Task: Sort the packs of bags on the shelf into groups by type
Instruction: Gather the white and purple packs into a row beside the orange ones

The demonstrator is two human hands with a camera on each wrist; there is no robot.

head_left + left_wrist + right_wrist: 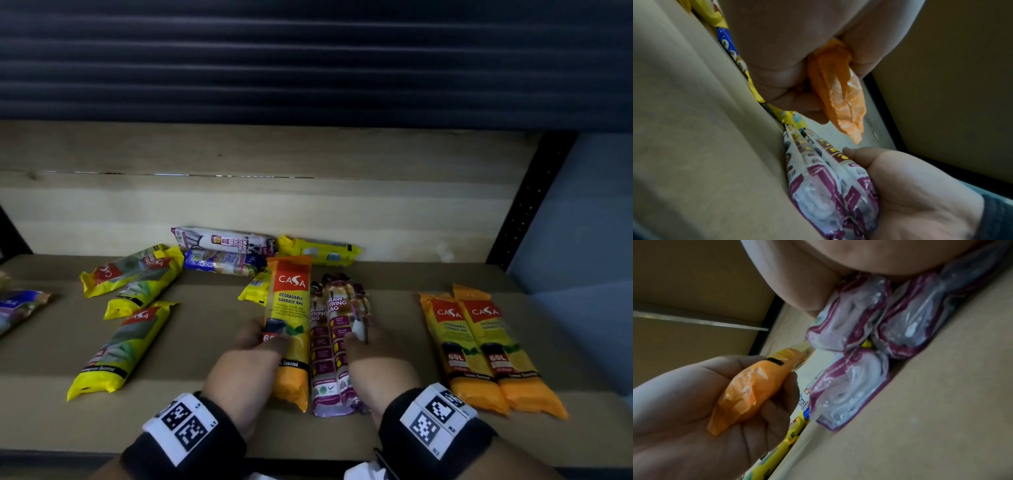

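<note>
My left hand (pixel 260 339) grips an orange CASA garbage bag pack (pixel 289 325) around its lower half and holds it tilted off the cardboard shelf (pixel 205 394). In the left wrist view the pack's orange end (pixel 838 91) sticks out of my fist (pixel 789 65). Right beside it lie purple draw string packs (pixel 330 346), side by side. My right hand (pixel 363 339) holds them, thumb on top and palm against their right side. The right wrist view shows three purple pack ends (pixel 849 386) under my palm (pixel 818 272). Two more orange packs (pixel 479 349) lie together at the right.
Yellow-green CASA packs (pixel 126 346) lie scattered at the left. Against the back board sit another draw string pack (pixel 222 240), a blue pack (pixel 222 262) and a yellow pack (pixel 318 251). A bluish pack (pixel 17 308) lies at the far left. A black upright (pixel 527 205) bounds the right.
</note>
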